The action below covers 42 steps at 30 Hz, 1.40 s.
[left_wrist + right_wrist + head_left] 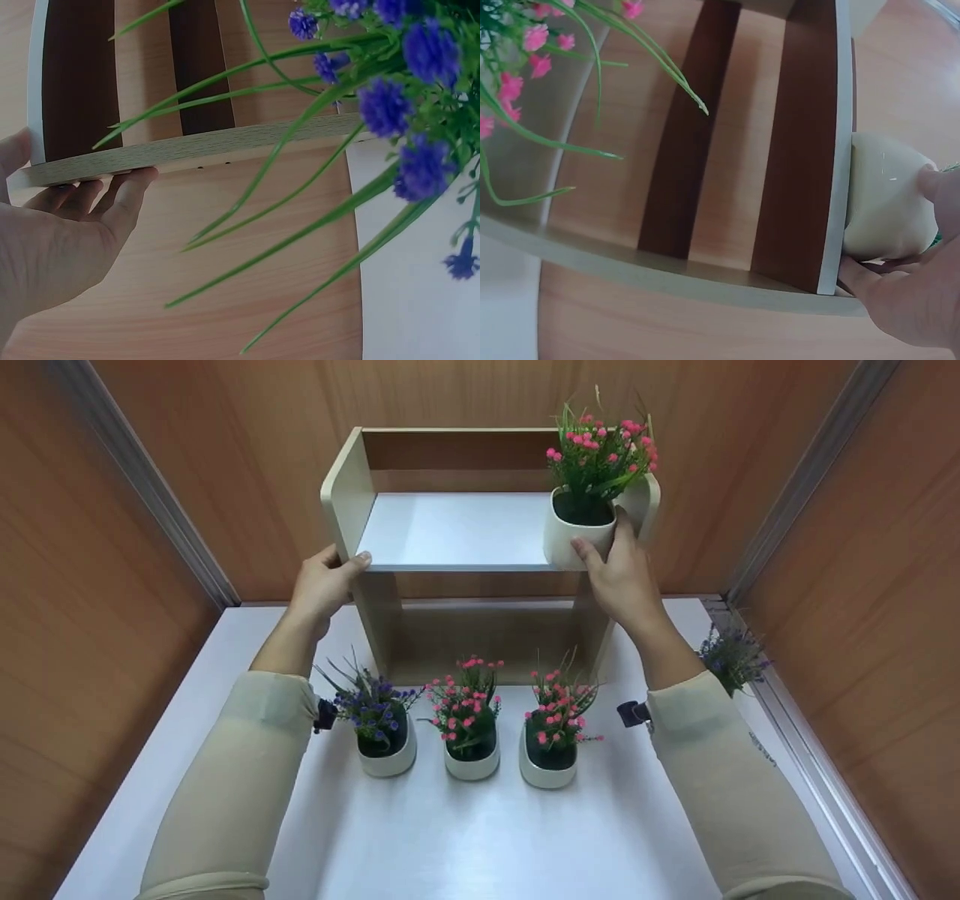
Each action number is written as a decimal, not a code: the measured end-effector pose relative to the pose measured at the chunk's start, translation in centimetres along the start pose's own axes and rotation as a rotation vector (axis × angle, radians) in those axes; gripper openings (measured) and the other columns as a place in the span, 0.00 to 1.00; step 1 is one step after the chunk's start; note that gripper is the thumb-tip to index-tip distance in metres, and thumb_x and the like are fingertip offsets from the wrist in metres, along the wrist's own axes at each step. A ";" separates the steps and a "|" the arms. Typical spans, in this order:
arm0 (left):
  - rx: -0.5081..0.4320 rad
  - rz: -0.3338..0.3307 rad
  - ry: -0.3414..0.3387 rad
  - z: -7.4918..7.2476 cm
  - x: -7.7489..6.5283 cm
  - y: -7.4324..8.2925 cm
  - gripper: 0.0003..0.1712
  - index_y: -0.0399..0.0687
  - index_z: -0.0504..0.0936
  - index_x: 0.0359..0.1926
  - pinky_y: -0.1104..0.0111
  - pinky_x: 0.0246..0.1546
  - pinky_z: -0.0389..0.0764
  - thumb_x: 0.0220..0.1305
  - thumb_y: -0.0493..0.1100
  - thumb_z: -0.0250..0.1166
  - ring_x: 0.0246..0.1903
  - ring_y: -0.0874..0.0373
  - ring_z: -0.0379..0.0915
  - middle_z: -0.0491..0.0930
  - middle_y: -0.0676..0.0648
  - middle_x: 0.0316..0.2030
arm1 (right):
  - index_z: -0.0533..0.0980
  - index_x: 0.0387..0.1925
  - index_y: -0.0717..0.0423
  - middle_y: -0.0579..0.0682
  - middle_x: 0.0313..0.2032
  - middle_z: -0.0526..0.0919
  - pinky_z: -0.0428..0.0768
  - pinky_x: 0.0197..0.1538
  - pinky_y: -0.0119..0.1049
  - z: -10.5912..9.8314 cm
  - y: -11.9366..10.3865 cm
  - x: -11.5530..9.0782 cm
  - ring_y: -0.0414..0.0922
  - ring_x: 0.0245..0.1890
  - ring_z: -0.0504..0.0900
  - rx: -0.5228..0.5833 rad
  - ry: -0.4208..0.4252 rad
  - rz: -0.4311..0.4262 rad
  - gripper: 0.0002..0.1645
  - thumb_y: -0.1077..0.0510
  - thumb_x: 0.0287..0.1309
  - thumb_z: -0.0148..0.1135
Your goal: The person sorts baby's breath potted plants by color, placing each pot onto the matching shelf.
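A white pot with pink flowers stands at the right end of the upper board of a small wooden shelf. My right hand holds this pot, thumb on its front and fingers round its right side. In the right wrist view, the pot sits against the upper board, the right hand around it. At the other end, my left hand grips the shelf's left side panel, its thumb by the board's front corner. The left wrist view shows that hand's fingers along the panel's outer face.
In front of the shelf, a pot with purple flowers and two with pink flowers, one in the middle and one to the right, stand on the white table. More purple flowers show past the right forearm. Wooden walls enclose the table.
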<state>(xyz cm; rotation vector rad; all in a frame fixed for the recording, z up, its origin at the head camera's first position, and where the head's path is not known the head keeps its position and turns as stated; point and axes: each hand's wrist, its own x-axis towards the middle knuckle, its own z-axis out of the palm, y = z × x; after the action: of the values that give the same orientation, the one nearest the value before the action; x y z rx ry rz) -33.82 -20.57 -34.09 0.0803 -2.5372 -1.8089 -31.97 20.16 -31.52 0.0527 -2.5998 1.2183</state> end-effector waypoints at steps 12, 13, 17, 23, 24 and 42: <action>0.005 -0.010 -0.004 -0.4 -0.2 -0.4 0.39 0.55 0.63 0.84 0.39 0.80 0.68 0.81 0.60 0.61 0.80 0.39 0.65 0.65 0.41 0.82 | 0.40 0.87 0.59 0.63 0.86 0.56 0.55 0.88 0.55 1.5 -0.6 2.0 0.57 0.87 0.56 -0.006 0.001 0.035 0.56 0.37 0.80 0.58; 0.006 -0.010 -0.004 -0.5 -0.2 -0.4 0.39 0.55 0.63 0.84 0.39 0.80 0.67 0.81 0.60 0.61 0.80 0.39 0.65 0.66 0.41 0.82 | 0.40 0.87 0.59 0.63 0.86 0.55 0.55 0.88 0.55 1.6 -0.7 2.1 0.57 0.87 0.56 -0.008 -0.001 0.041 0.56 0.37 0.80 0.58; 0.004 -0.010 -0.002 -0.5 -0.3 -0.4 0.39 0.54 0.64 0.84 0.40 0.80 0.68 0.81 0.60 0.60 0.80 0.39 0.65 0.66 0.40 0.82 | 0.40 0.87 0.58 0.63 0.86 0.55 0.55 0.88 0.55 1.8 -0.7 2.5 0.57 0.87 0.56 -0.019 -0.004 0.048 0.56 0.36 0.80 0.57; 0.001 -0.008 -0.007 -0.4 -0.3 -0.5 0.39 0.53 0.64 0.84 0.41 0.80 0.68 0.81 0.59 0.61 0.80 0.38 0.65 0.65 0.39 0.82 | 0.39 0.87 0.61 0.66 0.85 0.57 0.57 0.87 0.55 1.8 -0.6 2.9 0.58 0.86 0.59 -0.052 0.006 0.049 0.57 0.36 0.81 0.56; 0.002 -0.006 -0.009 -0.4 -0.3 -0.6 0.39 0.52 0.63 0.84 0.41 0.80 0.68 0.81 0.59 0.61 0.80 0.38 0.65 0.65 0.39 0.82 | 0.39 0.87 0.62 0.67 0.85 0.57 0.57 0.88 0.55 1.9 -0.6 2.9 0.58 0.86 0.59 -0.053 0.006 0.052 0.57 0.36 0.81 0.56; 0.008 -0.009 -0.010 -0.1 -0.1 -0.7 0.40 0.56 0.62 0.85 0.39 0.80 0.67 0.81 0.61 0.61 0.81 0.38 0.62 0.63 0.41 0.84 | 0.36 0.87 0.62 0.67 0.87 0.47 0.49 0.90 0.53 2.2 0.0 2.7 0.59 0.89 0.47 -0.002 0.012 0.074 0.60 0.35 0.79 0.56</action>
<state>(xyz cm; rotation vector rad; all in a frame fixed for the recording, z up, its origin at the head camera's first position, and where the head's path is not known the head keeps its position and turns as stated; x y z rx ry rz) -33.73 -20.90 -34.70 0.0834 -2.5547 -1.8072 -35.03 18.71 -32.14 -0.0507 -2.6136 1.2372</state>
